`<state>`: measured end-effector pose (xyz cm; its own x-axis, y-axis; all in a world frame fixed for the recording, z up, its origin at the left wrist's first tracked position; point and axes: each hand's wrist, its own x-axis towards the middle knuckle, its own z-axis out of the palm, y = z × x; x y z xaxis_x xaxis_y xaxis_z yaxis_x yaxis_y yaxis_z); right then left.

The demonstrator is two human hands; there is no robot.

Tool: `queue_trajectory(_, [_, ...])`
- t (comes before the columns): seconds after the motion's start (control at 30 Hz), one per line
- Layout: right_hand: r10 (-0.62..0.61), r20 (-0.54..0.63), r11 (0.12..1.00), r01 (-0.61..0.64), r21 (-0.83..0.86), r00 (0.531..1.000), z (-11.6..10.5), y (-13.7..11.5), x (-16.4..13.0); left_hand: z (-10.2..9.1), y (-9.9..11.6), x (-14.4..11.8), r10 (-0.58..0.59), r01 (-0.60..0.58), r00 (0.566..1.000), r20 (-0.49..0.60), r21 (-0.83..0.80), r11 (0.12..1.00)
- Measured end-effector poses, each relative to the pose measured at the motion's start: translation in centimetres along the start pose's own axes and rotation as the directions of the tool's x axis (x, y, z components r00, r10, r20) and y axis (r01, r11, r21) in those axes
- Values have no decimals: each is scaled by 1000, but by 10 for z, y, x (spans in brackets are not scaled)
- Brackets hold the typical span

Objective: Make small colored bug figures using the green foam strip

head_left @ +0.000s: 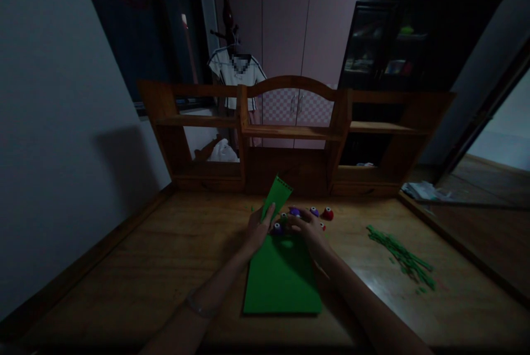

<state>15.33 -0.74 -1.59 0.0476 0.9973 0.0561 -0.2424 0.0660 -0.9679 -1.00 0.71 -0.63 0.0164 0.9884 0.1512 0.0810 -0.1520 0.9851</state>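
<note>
My left hand (260, 229) is closed on a flat green piece (277, 195), its thumb lying across the face. The piece tilts up to the right, and a row of dark marks runs along its top edge. My right hand (308, 228) is beside it, fingers curled in toward small round pieces with white eye-like spots. A purple piece (295, 212) shows at its fingertips; what the fingers grip is hard to make out. Another purple piece (277, 227) sits by my left thumb. Below both hands a green board (284, 277) lies flat on the wooden table (186, 255).
Beyond my right hand are a purple eyed piece (314, 212) and a red one (328, 213). Thin green strips (401, 253) lie heaped at the right, with small scraps around them. A wooden shelf unit (290, 134) stands along the table's back edge.
</note>
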Motion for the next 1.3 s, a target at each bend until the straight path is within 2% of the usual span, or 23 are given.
queue_trajectory(0.13, [-19,5,990,18,137,1000,1,-3,-2,0,0,0,68,-68,998,7,72,995])
queue_trajectory(0.3, [-53,0,999,53,-1,999,4,-13,-8,-1,2,-2,87,-87,996,10,144,986])
queue_trajectory(0.47, [-101,-36,992,98,-77,994,7,-19,-14,0,4,-4,103,-105,994,30,79,991])
queue_trajectory(0.83, [-108,-14,989,106,-108,994,10,-27,-18,-2,9,-6,167,-178,981,101,120,977])
queue_trajectory(1.3, [-112,-9,989,111,-93,994,11,-30,-19,-2,16,-8,201,-209,977,68,146,967])
